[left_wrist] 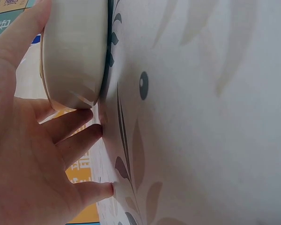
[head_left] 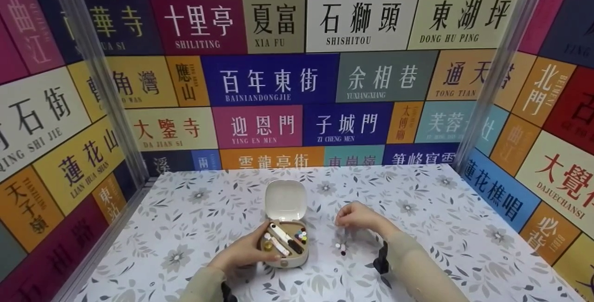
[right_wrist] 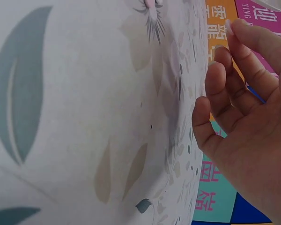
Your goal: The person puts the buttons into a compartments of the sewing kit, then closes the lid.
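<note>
White case (head_left: pixel 300 260), seen through my head camera: it stands on the worktop (head_left: pixel 232 209), rounded-square and smooth-walled, its glossy lid (head_left: pixel 286 200) raised at the far side. Left hand (head_left: pixel 245 247): thumb and fingers grasp the case's left side; the head view hides some fingertips, and my left wrist view shows only part of the curved wall, cut off above. Right hand (head_left: pixel 364 218), right of the case: fingers bent, thumb and index tips together; I cannot tell whether they pinch anything. Within the case's tan interior lie a pale stick (head_left: pixel 279 233), a dark brown piece (head_left: pixel 295 246) and a cluster of coloured beads (head_left: pixel 301 235), too small for me to identify. Right of the case, a tiny white piece (head_left: pixel 338 245) and a black one (head_left: pixel 343 253) rest on the worktop's matt leaf print.
</note>
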The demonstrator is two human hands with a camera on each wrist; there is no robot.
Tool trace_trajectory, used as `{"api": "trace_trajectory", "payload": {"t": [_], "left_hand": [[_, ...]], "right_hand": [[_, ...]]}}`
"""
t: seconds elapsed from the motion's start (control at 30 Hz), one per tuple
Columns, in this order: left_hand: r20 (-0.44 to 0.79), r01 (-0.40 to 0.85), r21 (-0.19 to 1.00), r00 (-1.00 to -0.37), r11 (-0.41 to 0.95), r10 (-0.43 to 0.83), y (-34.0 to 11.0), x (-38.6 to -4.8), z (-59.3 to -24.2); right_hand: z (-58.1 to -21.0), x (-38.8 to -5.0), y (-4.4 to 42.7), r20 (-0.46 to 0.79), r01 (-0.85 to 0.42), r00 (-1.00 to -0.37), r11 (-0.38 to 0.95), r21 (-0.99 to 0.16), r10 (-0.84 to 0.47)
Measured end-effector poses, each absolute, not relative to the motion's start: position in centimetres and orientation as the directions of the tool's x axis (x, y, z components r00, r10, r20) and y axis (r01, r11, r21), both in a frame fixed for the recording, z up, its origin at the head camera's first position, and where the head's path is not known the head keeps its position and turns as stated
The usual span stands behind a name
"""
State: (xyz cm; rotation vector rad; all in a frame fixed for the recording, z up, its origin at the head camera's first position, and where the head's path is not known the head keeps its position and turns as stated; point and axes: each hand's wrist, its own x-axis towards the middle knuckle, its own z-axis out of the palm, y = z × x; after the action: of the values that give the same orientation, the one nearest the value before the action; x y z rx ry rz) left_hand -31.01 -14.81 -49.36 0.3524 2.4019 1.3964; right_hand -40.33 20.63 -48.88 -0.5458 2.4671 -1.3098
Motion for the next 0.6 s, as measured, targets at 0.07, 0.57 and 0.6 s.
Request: {"api": "trace_trajectory", "payload": {"t": [0.07,0.57,0.6], "left_hand": [[-0.165,0.045,0.871,-0.911,0.490,0.378,-14.8,-31.0,-49.4],[-0.193,0.002,0.874,-0.916,0.486,0.352,-14.8,-30.8,-49.3],[-0.195,0.000,0.875,-0.915,0.483,0.353,-14.8,-30.9,-49.3]], "right_hand": [[-48.8,-40.4,20.4,-0.059,-0.220,-0.880,0.514,-0.829,-0.471],[-46.9,-38.9,18.6,-0.011,-0.284,-0.854,0.484,-0.828,-0.520],[-47.0,-38.9,18.5,-0.006,-0.286,-0.857,0.486,-0.826,-0.515]]}}
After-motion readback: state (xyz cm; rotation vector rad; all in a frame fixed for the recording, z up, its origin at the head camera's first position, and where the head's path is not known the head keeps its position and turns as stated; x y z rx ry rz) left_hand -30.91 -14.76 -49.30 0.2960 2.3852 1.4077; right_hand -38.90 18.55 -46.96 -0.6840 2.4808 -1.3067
